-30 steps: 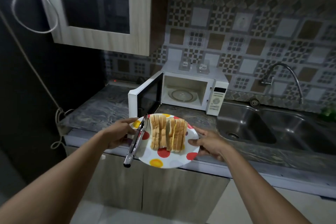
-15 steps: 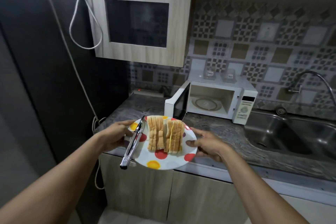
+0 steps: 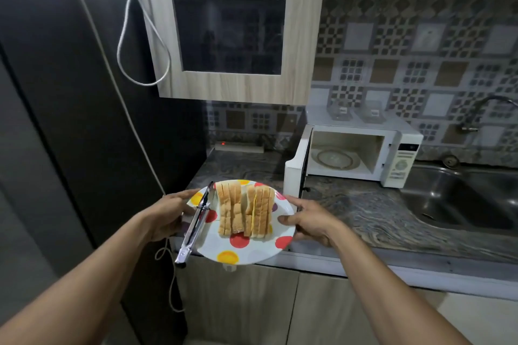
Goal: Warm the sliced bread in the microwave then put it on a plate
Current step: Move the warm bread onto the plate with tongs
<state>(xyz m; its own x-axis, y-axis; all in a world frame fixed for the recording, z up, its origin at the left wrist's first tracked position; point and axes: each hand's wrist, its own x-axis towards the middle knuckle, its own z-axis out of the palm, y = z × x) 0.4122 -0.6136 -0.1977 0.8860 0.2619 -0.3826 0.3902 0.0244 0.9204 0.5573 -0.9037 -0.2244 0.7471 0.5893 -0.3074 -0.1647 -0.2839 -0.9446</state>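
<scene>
Bread [image 3: 245, 211] is stood in 2 rows on the plate [image 3: 258, 252]; its rim is gripped by curled fingers [image 3: 291, 200] of the left hand [image 3: 168, 216] and right hand [image 3: 307, 223]; the open microwave [image 3: 353, 154] lies ahead-right, nearer the right hand.

Beside the white microwave [image 3: 356, 152], a white plate [image 3: 252, 252] dotted red, yellow and purple bears tan bread [image 3: 245, 211] and silver tongs [image 3: 194, 225]; behind, brown-and-grey checked tiles [image 3: 414, 64].

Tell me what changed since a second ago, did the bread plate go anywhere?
The left hand and right hand carried the plate leftward, away from the open microwave. Nothing grabbed or let go. Same: both hands grip the rim, tongs lie on its left side, bread stands on edge, microwave door open.
</scene>
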